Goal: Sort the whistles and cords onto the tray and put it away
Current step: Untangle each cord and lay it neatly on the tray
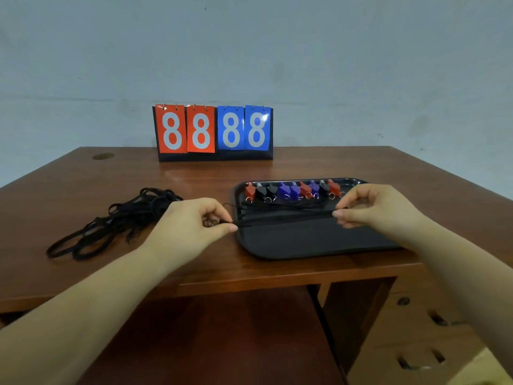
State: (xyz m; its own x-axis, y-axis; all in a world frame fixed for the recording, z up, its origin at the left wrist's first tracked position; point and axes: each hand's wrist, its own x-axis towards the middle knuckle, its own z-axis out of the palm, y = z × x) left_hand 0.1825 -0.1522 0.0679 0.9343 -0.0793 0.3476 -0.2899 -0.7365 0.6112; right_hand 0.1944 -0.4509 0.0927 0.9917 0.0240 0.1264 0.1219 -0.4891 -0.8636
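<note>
Brown wood, the desk [249, 173] lies bare between the hands and the scoreboard [213, 132] at its far edge. The black tray [305, 240], smooth with rounded corners, overhangs the near edge. Both hands pinch one cord [286, 216] taut across it: left hand [191, 220] at the tray's left rim, right hand [372, 207] opposite. Tangled cords [116, 218] lie left of the left hand. Whistles [291, 190], red, black, blue, line up beyond the pinched cord.
</note>
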